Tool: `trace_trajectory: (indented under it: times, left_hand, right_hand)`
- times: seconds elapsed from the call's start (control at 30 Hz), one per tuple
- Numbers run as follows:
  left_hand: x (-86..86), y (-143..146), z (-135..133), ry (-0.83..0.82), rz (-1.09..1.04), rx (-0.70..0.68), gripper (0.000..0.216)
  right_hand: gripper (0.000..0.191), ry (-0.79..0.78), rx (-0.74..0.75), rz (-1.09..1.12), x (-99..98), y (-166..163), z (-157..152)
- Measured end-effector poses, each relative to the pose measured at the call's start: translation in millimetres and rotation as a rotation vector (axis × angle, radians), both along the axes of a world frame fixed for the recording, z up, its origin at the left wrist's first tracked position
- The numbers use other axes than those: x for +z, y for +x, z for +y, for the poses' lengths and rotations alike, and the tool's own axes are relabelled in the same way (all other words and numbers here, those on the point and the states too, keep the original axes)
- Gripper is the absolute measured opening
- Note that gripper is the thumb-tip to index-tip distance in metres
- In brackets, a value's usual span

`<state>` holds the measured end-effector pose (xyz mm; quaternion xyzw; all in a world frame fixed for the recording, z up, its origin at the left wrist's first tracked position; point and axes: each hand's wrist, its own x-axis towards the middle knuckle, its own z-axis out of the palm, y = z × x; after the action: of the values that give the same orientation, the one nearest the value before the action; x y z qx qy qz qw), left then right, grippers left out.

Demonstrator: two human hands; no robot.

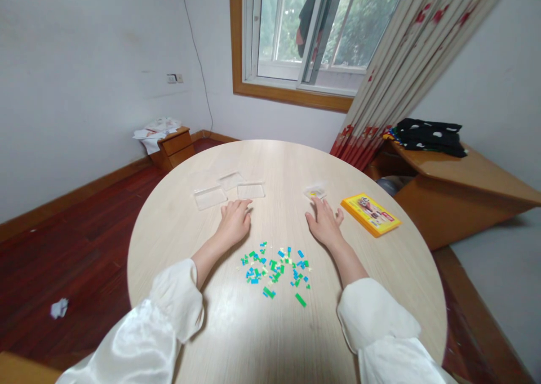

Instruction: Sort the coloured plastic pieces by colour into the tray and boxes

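Note:
My left hand (235, 222) rests on the table with its fingers stretched out, close to a group of clear plastic trays: one at the left (210, 197), one at the right (251, 191) and one behind (230, 179). Whether its fingertips touch a tray I cannot tell. My right hand (325, 222) lies with spread fingers just in front of a small clear bag (315, 192) with something yellow in it. Neither hand holds anything. Between my forearms, small green, blue and pale yellow building bricks (276, 271) lie scattered, with a longer green brick (300, 300) nearest me.
A yellow box (371, 214) with a picture lies right of my right hand on the round wooden table (270, 344). Beyond the table stand a small drawer cabinet (177, 146) at left and a tilted wooden cabinet (448, 175) at right, beside a curtain (406, 57).

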<state>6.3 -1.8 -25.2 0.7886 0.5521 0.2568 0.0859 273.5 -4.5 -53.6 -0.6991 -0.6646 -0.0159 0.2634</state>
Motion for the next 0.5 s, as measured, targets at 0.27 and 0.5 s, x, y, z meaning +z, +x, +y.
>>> trace_trajectory:
  times: [0.27,0.5]
  left_hand:
    - [1.9,0,-1,0.012,-0.031,-0.005,0.039]
    - [2.0,0,0,0.004,-0.039,-0.011,0.040]
  right_hand:
    - [0.024,0.317,0.311,0.049,27.9,-28,-15]
    - [0.071,0.222,0.260,0.104,19.1,-19,-10]
